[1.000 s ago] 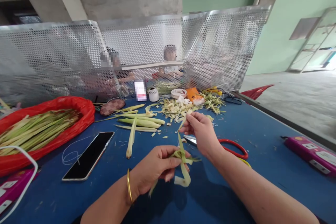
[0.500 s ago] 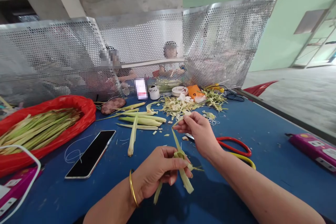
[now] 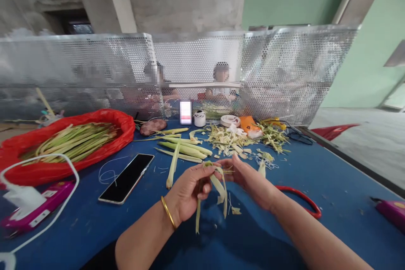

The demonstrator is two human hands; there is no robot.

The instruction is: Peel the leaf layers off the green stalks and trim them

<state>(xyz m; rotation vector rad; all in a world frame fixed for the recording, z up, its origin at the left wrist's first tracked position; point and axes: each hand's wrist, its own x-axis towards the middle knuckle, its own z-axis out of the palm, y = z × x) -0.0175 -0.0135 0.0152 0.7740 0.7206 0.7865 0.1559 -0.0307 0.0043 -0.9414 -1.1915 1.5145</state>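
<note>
My left hand [image 3: 193, 192], with a gold bangle at its wrist, is closed on a knotted bundle of pale green husk strips [image 3: 218, 185]. Several strip ends hang below its fingers. My right hand [image 3: 242, 173] is close beside the bundle on the right, its fingers stretched toward it and its thumb apart. Those fingertips are partly hidden behind the strips. Under my right forearm lie scissors, with a red handle loop [image 3: 303, 198] showing. Long husk leaves [image 3: 186, 149] lie on the blue table beyond my left hand.
A red bag [image 3: 122, 128] of long leaves stands at left, near a phone [image 3: 126, 179] and a purple power strip [image 3: 47, 202]. Husk scraps [image 3: 224, 139], a tape roll [image 3: 230, 120] and a white jar [image 3: 199, 118] lie toward a perforated metal screen [image 3: 196, 59]. Two people sit behind it.
My right hand has come down from the raised strip to beside the bundle, its fingers loosening. The bundle has turned in my left hand, and the view has shifted left and up.
</note>
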